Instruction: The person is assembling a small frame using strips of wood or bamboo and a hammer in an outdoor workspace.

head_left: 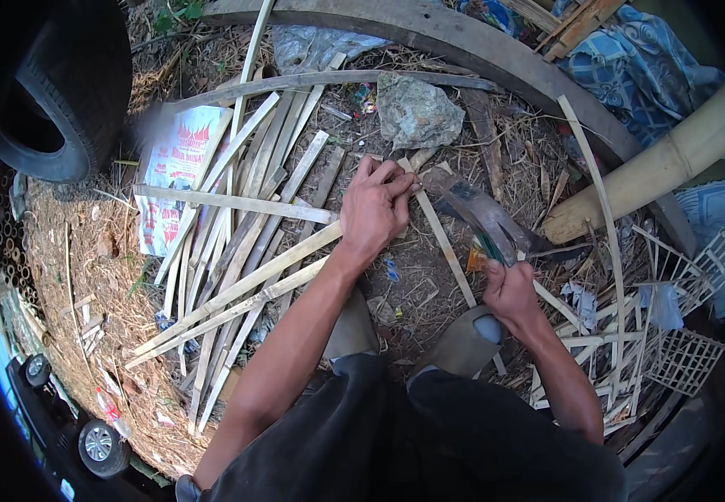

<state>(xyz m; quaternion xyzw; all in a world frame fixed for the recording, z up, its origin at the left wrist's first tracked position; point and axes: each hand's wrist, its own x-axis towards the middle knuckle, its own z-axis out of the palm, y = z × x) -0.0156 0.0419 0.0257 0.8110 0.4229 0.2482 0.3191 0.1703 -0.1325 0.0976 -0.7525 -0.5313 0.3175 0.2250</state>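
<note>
Apparently a bamboo-trimming step. Left hand (375, 205) fingers pinch bamboo strip (444, 247) at its far end, above dirt ground (417, 263), short of the ground's far edge; right hand (510, 293) fingers clench machete (481, 213). Next move likely calls for steady strip, controlled blade.

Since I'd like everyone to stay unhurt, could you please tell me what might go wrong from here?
The left hand is at one end of a strip, and the blade in the right hand looks close to its fingers; a slip could cut them.
The right foot is near the right hand, so a stray stroke might reach it.
The blade could chip if it hit the stone beyond it.
</note>
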